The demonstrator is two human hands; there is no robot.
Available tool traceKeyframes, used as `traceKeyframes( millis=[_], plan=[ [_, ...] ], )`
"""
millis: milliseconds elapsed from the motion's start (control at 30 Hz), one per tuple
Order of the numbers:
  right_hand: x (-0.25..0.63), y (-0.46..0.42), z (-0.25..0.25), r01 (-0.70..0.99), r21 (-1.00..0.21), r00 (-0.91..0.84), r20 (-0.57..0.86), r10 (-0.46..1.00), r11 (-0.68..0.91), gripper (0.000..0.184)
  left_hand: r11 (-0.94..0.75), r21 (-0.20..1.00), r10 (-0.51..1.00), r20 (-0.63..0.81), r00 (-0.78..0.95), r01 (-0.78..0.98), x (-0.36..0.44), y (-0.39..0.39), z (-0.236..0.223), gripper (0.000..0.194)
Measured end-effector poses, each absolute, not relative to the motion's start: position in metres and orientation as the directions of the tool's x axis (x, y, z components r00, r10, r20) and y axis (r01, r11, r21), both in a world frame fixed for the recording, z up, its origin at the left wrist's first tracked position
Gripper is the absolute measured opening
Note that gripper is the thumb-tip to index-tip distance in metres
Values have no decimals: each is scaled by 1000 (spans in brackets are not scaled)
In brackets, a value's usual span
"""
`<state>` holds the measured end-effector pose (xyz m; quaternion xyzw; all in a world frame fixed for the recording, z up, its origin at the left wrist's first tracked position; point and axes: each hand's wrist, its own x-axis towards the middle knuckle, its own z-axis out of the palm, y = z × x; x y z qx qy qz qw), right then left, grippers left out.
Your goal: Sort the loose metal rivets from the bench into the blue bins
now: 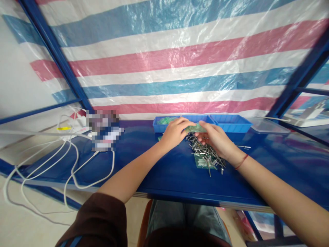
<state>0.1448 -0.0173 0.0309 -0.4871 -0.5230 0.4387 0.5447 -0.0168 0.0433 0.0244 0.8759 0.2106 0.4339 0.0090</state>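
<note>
Between my two hands is a small clear-green plastic bag, held above the table just in front of the blue bins. My left hand has its fingers closed on the bag's left end. My right hand grips the other end with thumb and fingers. Whether anything is inside the bag, I cannot tell. Below the hands lies a heap of metal pop rivets with long thin stems, partly covered by my right hand. Under the heap's near edge, another greenish bag lies flat on the table.
Three blue bins stand along the back; the left one holds green bags. A clear plastic lid lies at their right. White cables and a blurred-out item occupy the left of the blue table.
</note>
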Motion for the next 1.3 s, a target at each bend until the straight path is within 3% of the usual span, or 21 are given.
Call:
traceKeyframes(
  millis=[67,133,233,300,367,433,500,600,733,833,967,1033,1133,1200,1300],
  plan=[
    [146,-16,30,28,-984,85,180,980,178,35,-921,180,358,740,570,345,-16,43,23,31],
    [150,-13,29,129,-957,127,275,953,259,31,-912,246,398,724,563,328,-14,43,24,39],
    [158,-12,27,475,-767,145,551,822,431,27,-791,512,611,654,445,335,-12,43,27,34],
    [161,-14,28,670,-551,78,718,691,497,23,-588,750,798,477,367,302,-10,44,30,25],
    [161,-18,29,764,-354,-26,818,574,539,17,-307,921,895,194,402,241,-10,44,32,41],
    [160,-20,31,778,-202,-150,860,488,594,14,-67,981,857,-37,514,182,-10,44,35,59],
    [159,-22,31,754,-106,-252,865,434,649,18,56,993,795,-109,597,106,-9,42,36,65],
    [160,-20,31,721,-64,-326,847,420,690,23,66,998,784,-56,618,6,-9,37,36,51],
    [155,-19,26,754,-133,-234,860,453,643,24,-134,991,864,107,492,21,-13,44,36,29],
    [144,-22,22,777,-179,-186,850,492,603,24,-368,913,919,328,218,177,-24,68,37,29],
    [117,-25,16,726,-47,-488,669,562,686,22,-490,750,845,534,30,444,-42,103,36,36],
    [101,-24,12,663,4,-632,538,558,748,30,-400,655,861,509,16,641,-48,111,30,48],
    [80,-16,4,635,-21,-695,420,584,772,47,-321,439,853,519,55,839,-51,110,20,34],
    [71,-11,-1,662,-72,-674,377,635,746,54,-346,337,827,550,115,876,-52,107,16,30],
    [67,-7,-5,696,-124,-639,343,689,707,51,-385,310,838,512,188,869,-53,103,13,41]
  ],
)
